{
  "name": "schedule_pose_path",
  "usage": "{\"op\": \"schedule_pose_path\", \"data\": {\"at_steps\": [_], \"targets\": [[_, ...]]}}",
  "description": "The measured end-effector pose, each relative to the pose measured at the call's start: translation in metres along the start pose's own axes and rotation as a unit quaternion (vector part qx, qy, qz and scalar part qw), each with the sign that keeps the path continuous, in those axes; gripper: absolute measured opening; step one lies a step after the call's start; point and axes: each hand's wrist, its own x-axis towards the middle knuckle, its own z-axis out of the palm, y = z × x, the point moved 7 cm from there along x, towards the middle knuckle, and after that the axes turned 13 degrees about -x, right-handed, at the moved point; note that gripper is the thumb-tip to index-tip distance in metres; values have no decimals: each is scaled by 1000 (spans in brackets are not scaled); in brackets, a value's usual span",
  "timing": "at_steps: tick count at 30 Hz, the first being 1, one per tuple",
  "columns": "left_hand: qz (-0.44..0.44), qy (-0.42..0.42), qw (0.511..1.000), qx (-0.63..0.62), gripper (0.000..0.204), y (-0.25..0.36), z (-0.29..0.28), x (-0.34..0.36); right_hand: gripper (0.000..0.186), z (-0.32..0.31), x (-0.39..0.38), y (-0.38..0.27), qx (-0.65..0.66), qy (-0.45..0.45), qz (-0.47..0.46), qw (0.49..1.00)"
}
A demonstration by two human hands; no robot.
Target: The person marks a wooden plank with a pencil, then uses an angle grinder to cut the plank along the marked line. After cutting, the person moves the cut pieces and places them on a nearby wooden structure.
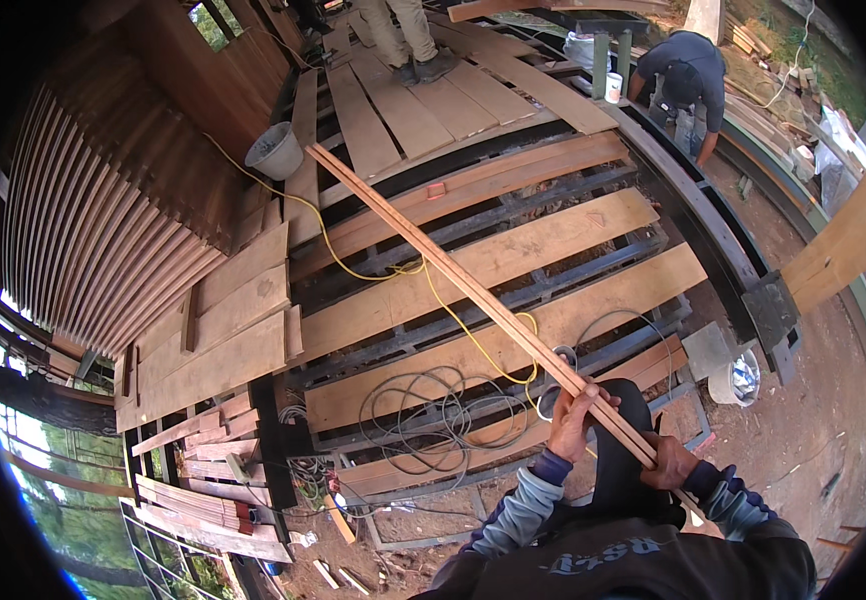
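A long, narrow bundle of reddish wooden strips (453, 275) slants from my body up and left across the open floor frame. My left hand (573, 422) is wrapped round it just ahead of my knee. Closer to its near end, my right hand (669, 462) grips the same strips. The far end hangs in front of a grey bucket (275, 152). Beneath the strips lie loose planks (513, 345) on dark metal joists. A yellow cord (338, 255) runs under them, and a coiled dark cable (423, 420) lies to the left of my left hand.
Stacked slats (133, 220) stand at the left. Gaps show between the joists (543, 285). A person in a dark shirt (683, 75) bends over at the far right; another person's legs (398, 35) stand on boards at the back. A white bucket (735, 380) is at my right.
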Motion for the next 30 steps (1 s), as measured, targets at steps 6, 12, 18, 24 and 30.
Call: {"op": "schedule_pose_path", "data": {"at_steps": [6,12,18,24,30], "targets": [[8,57,998,22,39,77,6,156,59,-91,144,-12,96,-13,12,995],[38,147,986,75,44,167,71,250,42,-202,225,-50,175,-126,85,973],[16,209,974,89,54,245,122,296,52,-255,277,-79,320,-211,84,920],[9,230,967,111,54,306,139,348,46,-297,335,-98,278,-186,92,938],[5,191,972,135,49,369,144,408,38,-363,405,-173,187,-178,119,959]]}}
